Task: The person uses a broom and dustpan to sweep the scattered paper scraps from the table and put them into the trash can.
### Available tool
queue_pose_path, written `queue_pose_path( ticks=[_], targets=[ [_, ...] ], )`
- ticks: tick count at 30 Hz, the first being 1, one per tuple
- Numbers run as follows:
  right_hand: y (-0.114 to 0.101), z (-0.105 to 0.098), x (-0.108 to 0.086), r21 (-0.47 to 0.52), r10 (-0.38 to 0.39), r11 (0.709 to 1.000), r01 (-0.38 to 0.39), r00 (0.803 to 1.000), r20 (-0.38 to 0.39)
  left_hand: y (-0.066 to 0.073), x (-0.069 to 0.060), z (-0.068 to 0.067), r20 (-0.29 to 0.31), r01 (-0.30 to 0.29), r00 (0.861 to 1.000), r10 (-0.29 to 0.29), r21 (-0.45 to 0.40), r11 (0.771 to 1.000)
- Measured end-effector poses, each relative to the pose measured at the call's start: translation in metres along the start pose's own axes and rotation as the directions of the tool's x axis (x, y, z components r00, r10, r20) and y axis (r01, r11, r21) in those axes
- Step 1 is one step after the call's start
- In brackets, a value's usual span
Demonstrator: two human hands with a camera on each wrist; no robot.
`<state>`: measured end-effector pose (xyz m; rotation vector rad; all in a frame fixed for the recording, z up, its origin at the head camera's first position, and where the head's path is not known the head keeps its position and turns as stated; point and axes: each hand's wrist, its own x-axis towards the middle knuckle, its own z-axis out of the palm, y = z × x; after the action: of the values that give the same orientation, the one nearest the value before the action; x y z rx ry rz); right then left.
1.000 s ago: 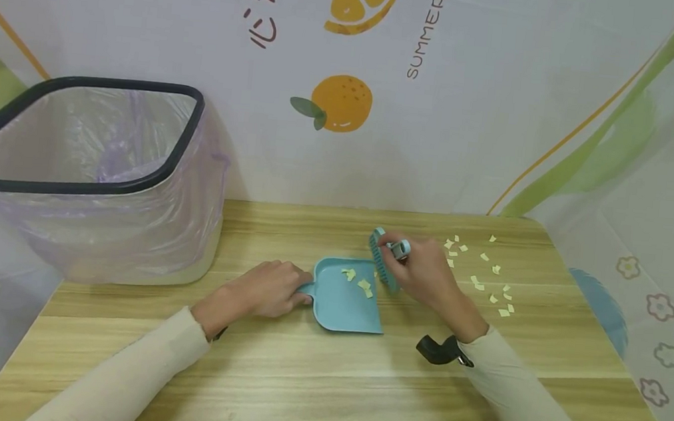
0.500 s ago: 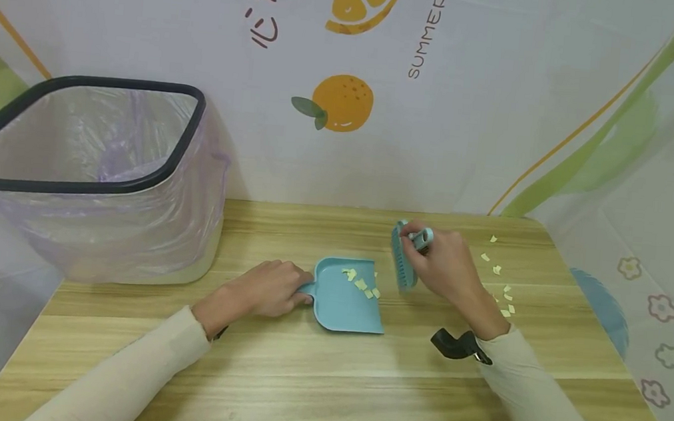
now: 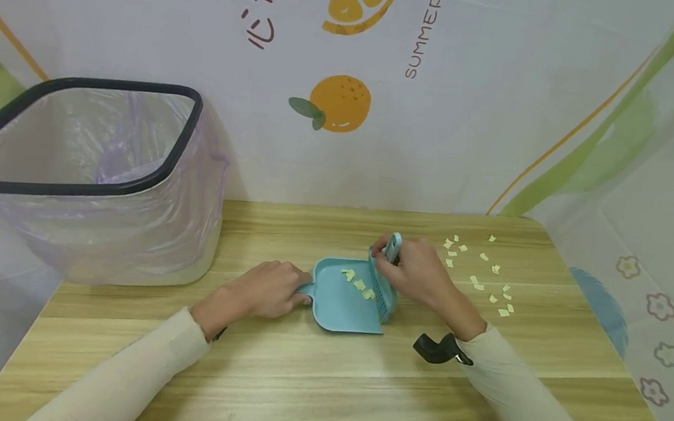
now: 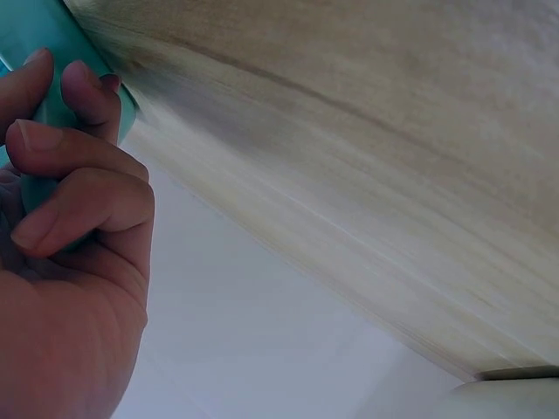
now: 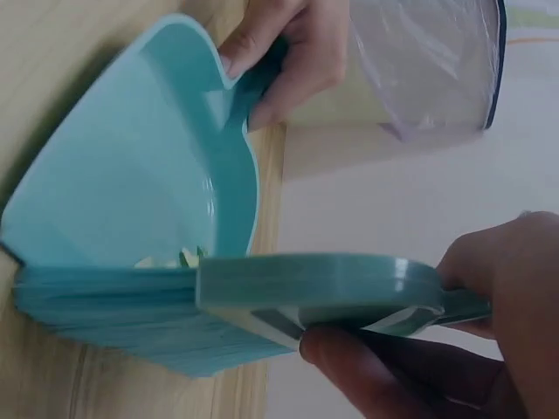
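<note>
A light blue dustpan (image 3: pixel 343 311) lies flat on the wooden table, a few pale yellow paper scraps (image 3: pixel 360 285) inside it. My left hand (image 3: pixel 272 288) grips its short handle; in the left wrist view the fingers (image 4: pixel 92 205) curl round that handle. The right hand (image 3: pixel 413 267) holds a small blue hand brush (image 3: pixel 384 293) by its handle. Its bristles (image 5: pixel 131 305) meet the dustpan's open front edge, as the right wrist view shows. More paper scraps (image 3: pixel 475 283) are scattered on the table to the right of the right hand.
A large bin (image 3: pixel 148 234) with a black rim and a clear purplish liner stands at the back left. Behind the table hangs a white printed curtain (image 3: pixel 439 146). The wooden table (image 3: pixel 297 394) stretches toward the front.
The brush first moved right, away from the dustpan, then came back left to its front edge. Scraps in the dustpan shifted slightly. The left hand and dustpan stayed in place.
</note>
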<state>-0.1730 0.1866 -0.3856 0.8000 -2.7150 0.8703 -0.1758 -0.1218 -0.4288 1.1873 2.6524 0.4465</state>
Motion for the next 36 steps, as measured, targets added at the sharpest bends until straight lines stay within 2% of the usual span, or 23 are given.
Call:
queue_pose_path(
  ticks=[3, 6, 12, 17, 27, 36],
  targets=[
    [-0.005, 0.000, 0.002, 0.056, 0.007, 0.998, -0.006, 1.000, -0.012, 0.000, 0.000, 0.000, -0.003, -0.001, 1.000, 0.001, 0.004, 1.000],
    [-0.005, -0.006, 0.001, 0.049, 0.010, 0.999, -0.007, 0.999, -0.045, 0.000, 0.000, -0.001, -0.007, -0.005, 1.000, 0.005, 0.009, 1.000],
    [0.002, -0.017, -0.004, -0.080, 0.010, 0.997, -0.016, 0.997, -0.081, 0.001, 0.000, -0.001, -0.002, 0.003, 1.000, -0.003, 0.004, 1.000],
    [0.004, -0.012, -0.005, -0.113, -0.004, 0.994, 0.002, 1.000, -0.024, 0.001, 0.000, -0.001, -0.005, 0.006, 1.000, -0.006, 0.011, 1.000],
    [-0.022, 0.012, 0.010, -0.055, -0.041, 0.998, 0.043, 0.999, 0.026, 0.000, 0.000, 0.001, -0.007, 0.003, 1.000, -0.003, 0.014, 1.000],
    [-0.035, 0.019, 0.018, 0.017, -0.075, 0.997, 0.074, 0.996, 0.053, 0.000, -0.001, -0.001, -0.008, -0.003, 1.000, 0.003, 0.012, 1.000]
  ],
)
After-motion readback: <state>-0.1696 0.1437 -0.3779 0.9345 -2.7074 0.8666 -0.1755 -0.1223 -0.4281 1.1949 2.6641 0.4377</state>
